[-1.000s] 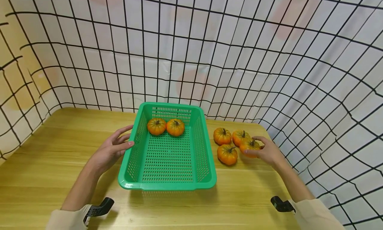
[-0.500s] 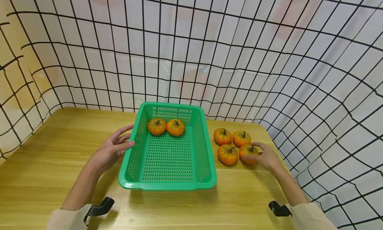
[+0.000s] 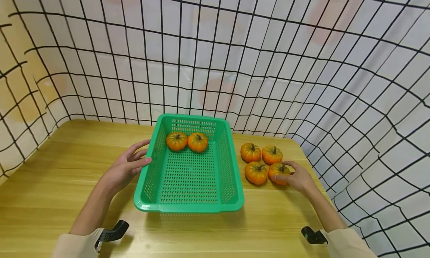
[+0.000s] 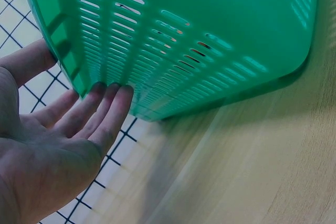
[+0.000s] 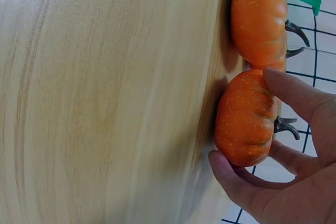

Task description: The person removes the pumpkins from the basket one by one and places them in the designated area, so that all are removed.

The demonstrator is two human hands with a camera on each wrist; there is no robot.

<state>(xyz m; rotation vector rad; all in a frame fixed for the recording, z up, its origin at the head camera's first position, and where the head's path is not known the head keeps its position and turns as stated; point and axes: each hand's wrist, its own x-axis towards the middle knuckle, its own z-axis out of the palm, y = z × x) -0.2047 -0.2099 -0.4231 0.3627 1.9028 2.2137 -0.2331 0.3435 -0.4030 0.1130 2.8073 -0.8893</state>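
Note:
My left hand (image 3: 122, 168) holds the left side of a green plastic basket (image 3: 189, 208). Its thumb lies over the rim and its fingers touch the perforated outer wall, as the left wrist view shows. Inside, at the far left, two small orange pumpkins (image 3: 176, 141) sit side by side. To the right of the basket, my right hand (image 3: 299, 177) grips a pumpkin (image 5: 247, 121) between thumb and fingers; its underside appears to be on the table. It is the front right one of a close group, beside another pumpkin (image 3: 256, 173) and in front of a third (image 3: 272, 155).
The back left pumpkin (image 3: 250, 152) of the group is close to the basket's right wall. A wooden table (image 3: 188, 239) carries everything. White sheeting with a black grid (image 3: 201, 64) encloses its back and sides.
My right hand has brought its pumpkin slightly toward me, away from the back right pumpkin, to the right of the front left one. The left hand and basket have stayed put.

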